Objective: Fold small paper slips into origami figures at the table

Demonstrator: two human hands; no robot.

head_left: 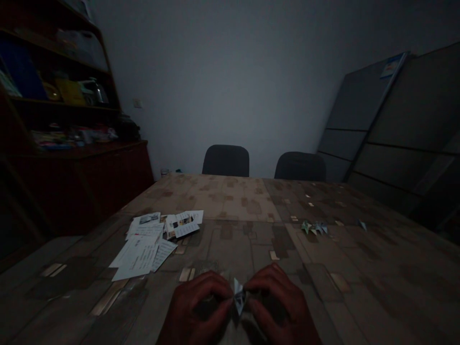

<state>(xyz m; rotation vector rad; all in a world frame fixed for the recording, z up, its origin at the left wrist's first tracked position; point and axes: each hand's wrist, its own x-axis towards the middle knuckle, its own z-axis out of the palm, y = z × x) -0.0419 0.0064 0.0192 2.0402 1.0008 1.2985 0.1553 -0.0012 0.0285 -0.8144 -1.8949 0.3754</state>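
Both hands meet at the near edge of the table (230, 201). My left hand (197, 306) and my right hand (278, 304) pinch a small folded paper piece (238, 296) between their fingertips; it stands upright with a pointed top. The fingers of both hands are curled closed around it. The room is dim, so the fold's details are unclear.
A loose spread of printed paper sheets (149, 244) lies on the table to the left. A few small folded paper shapes (314, 228) sit at the right, another (362, 224) farther right. Two dark chairs (225, 160) stand behind the table. Shelves (57, 96) line the left wall; panels (395, 134) lean at right.
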